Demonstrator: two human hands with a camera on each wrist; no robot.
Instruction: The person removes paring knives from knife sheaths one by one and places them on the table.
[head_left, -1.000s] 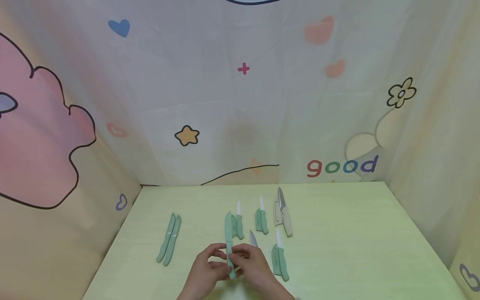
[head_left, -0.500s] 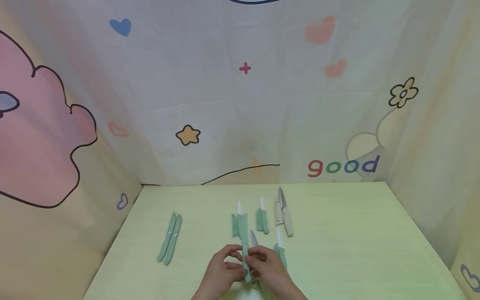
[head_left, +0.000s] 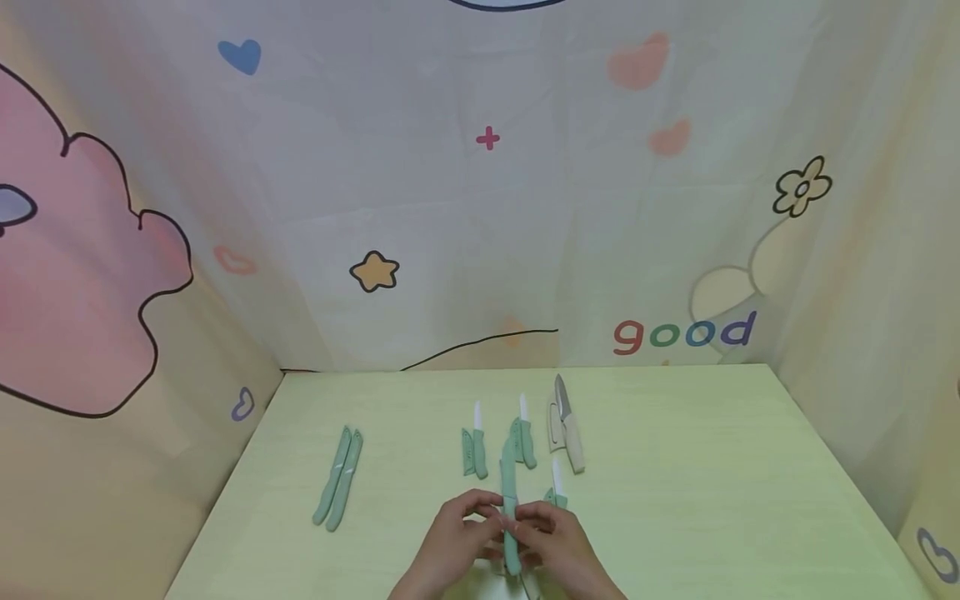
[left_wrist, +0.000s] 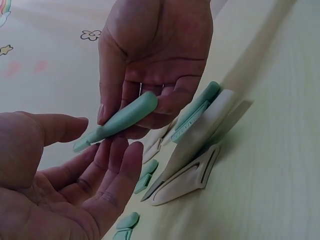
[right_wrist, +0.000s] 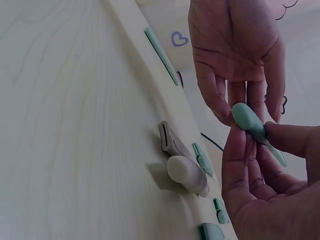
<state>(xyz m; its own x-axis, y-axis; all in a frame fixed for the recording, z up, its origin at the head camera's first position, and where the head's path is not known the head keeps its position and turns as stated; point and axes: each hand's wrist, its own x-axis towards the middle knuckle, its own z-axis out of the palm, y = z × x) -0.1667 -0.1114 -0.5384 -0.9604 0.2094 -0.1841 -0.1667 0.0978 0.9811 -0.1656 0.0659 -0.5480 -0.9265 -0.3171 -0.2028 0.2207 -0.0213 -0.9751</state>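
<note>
A green knife in a matching sheath (head_left: pixel 509 479) is held up above the table between both hands, its tip pointing away. My left hand (head_left: pixel 453 537) has its fingers curled beneath the knife, with the thumb close beside it. From the other side, my right hand (head_left: pixel 561 542) pinches the knife with its thumb and fingers. The rounded handle end (left_wrist: pixel 140 110) faces the left wrist view. Below the hands lies a cream-handled knife (left_wrist: pixel 200 132) beside its cream sheath (left_wrist: pixel 185 182); the hands cover most of it in the head view.
Two sheathed green knives (head_left: pixel 337 479) lie side by side at the left. Several green knives with white blades, including one at centre (head_left: pixel 480 454), lie beside their sheaths. A cream knife (head_left: pixel 573 442) with its sheath (head_left: pixel 556 429) is farther back on the pale table (head_left: pixel 697 467).
Both hands have moved right together, carrying the sheathed green knife. The left thumb has shifted up from near the handle's end toward its middle.
</note>
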